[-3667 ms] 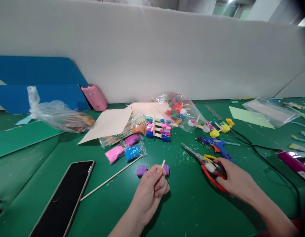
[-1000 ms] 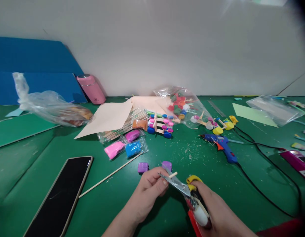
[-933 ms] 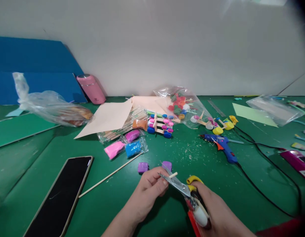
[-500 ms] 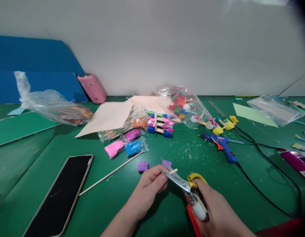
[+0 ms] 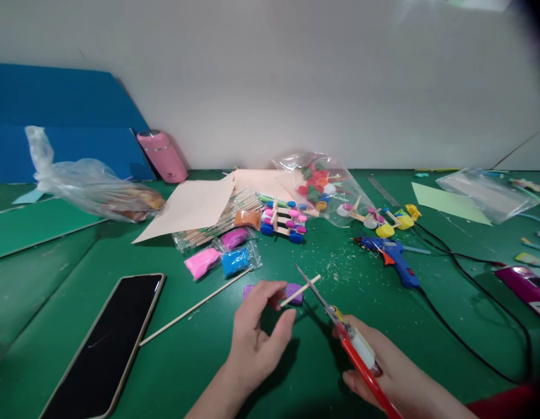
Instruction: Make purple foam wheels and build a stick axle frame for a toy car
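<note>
My left hand (image 5: 261, 334) has thumb and forefinger apart around the near end of a short wooden stick (image 5: 301, 290). The stick seems to lie by the fingertips rather than be pinched. In my right hand (image 5: 379, 361) are scissors (image 5: 316, 291), with red, white and yellow showing around the handles. Their blades point up and left, across the stick's far part. Behind my left fingers lie two purple pieces; the right purple piece (image 5: 295, 294) shows better, the left purple piece (image 5: 248, 290) is mostly covered. A longer wooden stick (image 5: 195, 307) rests left of my hand.
A phone (image 5: 104, 343) lies at the left. Farther back are bags of coloured clay (image 5: 235, 262), bundled sticks (image 5: 209, 233) and a small wheeled model (image 5: 283, 221). A blue glue gun (image 5: 394, 256) with a black cord lies to the right. A pink flask (image 5: 163, 156) leans by the wall.
My left thumb and forefinger have spread from their pinch on the short stick, and more of the stick shows. The scissors have turned in my right hand, with the red part now more visible.
</note>
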`<control>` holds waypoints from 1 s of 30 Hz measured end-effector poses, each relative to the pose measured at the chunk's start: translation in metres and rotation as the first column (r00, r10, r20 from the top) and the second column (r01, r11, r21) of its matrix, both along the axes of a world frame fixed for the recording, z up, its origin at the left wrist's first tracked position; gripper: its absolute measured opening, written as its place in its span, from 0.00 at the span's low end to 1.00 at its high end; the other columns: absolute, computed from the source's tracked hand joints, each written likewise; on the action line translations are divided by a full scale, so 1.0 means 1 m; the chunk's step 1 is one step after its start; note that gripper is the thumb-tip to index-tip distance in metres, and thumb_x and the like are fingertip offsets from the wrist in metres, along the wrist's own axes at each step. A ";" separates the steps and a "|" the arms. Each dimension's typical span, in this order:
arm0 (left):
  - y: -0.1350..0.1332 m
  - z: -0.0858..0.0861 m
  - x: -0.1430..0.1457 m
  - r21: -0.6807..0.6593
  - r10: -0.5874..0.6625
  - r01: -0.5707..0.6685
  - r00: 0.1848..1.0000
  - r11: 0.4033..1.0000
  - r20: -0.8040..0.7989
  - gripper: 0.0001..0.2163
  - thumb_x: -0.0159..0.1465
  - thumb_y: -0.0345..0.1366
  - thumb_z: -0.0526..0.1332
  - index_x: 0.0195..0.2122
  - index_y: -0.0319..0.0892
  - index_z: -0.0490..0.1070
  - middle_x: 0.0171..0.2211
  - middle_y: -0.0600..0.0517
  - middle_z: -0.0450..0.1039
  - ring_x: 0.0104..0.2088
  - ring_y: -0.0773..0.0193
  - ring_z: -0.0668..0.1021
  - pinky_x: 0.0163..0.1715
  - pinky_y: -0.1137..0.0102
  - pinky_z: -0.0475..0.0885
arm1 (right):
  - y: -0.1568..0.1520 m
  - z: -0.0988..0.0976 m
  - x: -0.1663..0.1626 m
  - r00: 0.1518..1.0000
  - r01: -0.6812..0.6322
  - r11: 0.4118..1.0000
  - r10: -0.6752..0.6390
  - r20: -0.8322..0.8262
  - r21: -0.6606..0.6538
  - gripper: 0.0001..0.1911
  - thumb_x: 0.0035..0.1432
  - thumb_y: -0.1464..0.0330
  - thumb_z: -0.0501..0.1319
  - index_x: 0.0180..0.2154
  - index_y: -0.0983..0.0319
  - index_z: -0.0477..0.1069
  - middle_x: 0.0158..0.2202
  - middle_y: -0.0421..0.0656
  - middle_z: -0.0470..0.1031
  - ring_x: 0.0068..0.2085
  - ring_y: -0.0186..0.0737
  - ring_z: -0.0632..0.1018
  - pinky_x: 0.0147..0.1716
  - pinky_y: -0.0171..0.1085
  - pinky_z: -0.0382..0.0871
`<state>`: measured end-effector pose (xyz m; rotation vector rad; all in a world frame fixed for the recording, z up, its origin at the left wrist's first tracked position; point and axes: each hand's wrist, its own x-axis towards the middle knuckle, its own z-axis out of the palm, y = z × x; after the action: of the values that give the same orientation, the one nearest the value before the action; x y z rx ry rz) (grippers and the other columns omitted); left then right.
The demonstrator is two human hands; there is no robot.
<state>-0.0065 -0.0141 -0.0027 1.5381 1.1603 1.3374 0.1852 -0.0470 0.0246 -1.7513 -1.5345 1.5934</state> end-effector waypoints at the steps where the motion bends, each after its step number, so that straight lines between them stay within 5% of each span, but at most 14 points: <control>1: 0.000 0.000 0.001 0.083 0.013 -0.006 0.996 0.997 -0.083 0.13 0.54 0.29 0.60 0.41 0.42 0.68 0.30 0.50 0.69 0.29 0.62 0.70 0.31 0.69 0.65 | 0.001 0.002 -0.001 0.999 -0.006 1.000 0.006 0.037 0.012 0.15 0.37 0.70 0.56 0.33 0.60 0.62 0.21 0.34 0.60 0.19 0.30 0.62 0.17 0.28 0.55; 5: 0.001 -0.002 0.006 0.288 0.127 -0.036 0.943 0.957 -0.306 0.14 0.53 0.25 0.59 0.41 0.41 0.64 0.28 0.51 0.69 0.27 0.65 0.70 0.29 0.71 0.66 | 0.002 0.005 -0.006 0.991 -0.048 0.994 0.035 0.126 0.103 0.10 0.41 0.70 0.55 0.31 0.60 0.62 0.25 0.38 0.69 0.24 0.35 0.68 0.20 0.30 0.58; 13: 0.003 -0.001 0.009 0.313 0.218 -0.091 0.890 0.945 -0.400 0.03 0.55 0.26 0.57 0.29 0.38 0.66 0.20 0.53 0.66 0.21 0.67 0.68 0.22 0.74 0.64 | 0.002 0.003 -0.013 0.941 -0.160 0.977 0.107 0.322 0.143 0.09 0.44 0.73 0.56 0.31 0.58 0.60 0.24 0.37 0.70 0.24 0.36 0.69 0.22 0.31 0.59; 18: 0.001 -0.003 0.008 0.197 0.126 -0.057 0.926 0.979 -0.357 0.05 0.56 0.25 0.55 0.27 0.39 0.66 0.21 0.54 0.66 0.21 0.68 0.68 0.22 0.75 0.63 | 0.003 0.009 -0.017 0.938 -0.181 0.975 0.132 0.322 0.128 0.12 0.43 0.72 0.58 0.32 0.58 0.59 0.25 0.36 0.70 0.24 0.35 0.68 0.22 0.31 0.58; 24: 0.002 -0.002 0.005 -0.127 -0.062 0.049 0.994 0.991 -0.094 0.05 0.60 0.30 0.52 0.30 0.41 0.65 0.25 0.53 0.68 0.25 0.67 0.70 0.25 0.75 0.66 | 0.005 0.011 -0.016 0.909 -0.168 0.979 0.107 0.403 0.119 0.20 0.38 0.68 0.64 0.36 0.59 0.59 0.26 0.37 0.70 0.25 0.36 0.69 0.23 0.32 0.57; 30: 0.002 0.000 0.004 -0.207 -0.110 0.117 0.993 0.971 0.045 0.04 0.60 0.32 0.53 0.30 0.40 0.66 0.27 0.53 0.66 0.28 0.66 0.69 0.28 0.73 0.64 | 0.006 0.012 -0.014 0.897 -0.196 0.972 0.124 0.424 0.129 0.25 0.36 0.70 0.63 0.39 0.60 0.59 0.31 0.39 0.71 0.31 0.40 0.71 0.27 0.33 0.59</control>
<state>-0.0029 -0.0124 -0.0031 1.4024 1.1365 1.1234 0.1709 -0.0409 0.0369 -1.9973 -1.9898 1.1575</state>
